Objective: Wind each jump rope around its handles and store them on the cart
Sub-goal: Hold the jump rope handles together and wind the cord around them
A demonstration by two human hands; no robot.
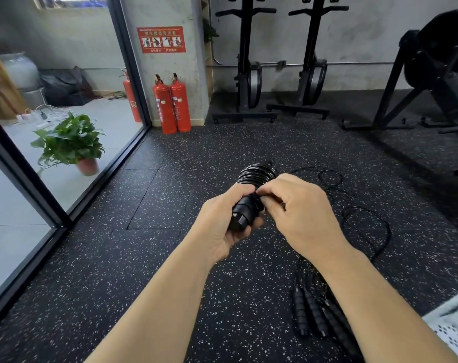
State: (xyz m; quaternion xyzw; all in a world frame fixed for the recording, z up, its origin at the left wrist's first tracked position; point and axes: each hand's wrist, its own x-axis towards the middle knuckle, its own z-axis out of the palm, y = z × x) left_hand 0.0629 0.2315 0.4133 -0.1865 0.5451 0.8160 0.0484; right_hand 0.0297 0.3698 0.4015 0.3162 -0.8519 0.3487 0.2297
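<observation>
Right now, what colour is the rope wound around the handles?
Shiny black. The rope on the handles shows best in the head view.

I see black rubber flooring flecked with white. Right of the grip and a little beyond it, loose black cord lies on it in slack loops. Nearer to me than the grip, also to its right, several black handles lie side by side. Well beyond the grip to the left stand two red extinguishers, and straight beyond it are black machine bases.

Floor lies open leftward; loose jump ropes clutter the right.
</observation>
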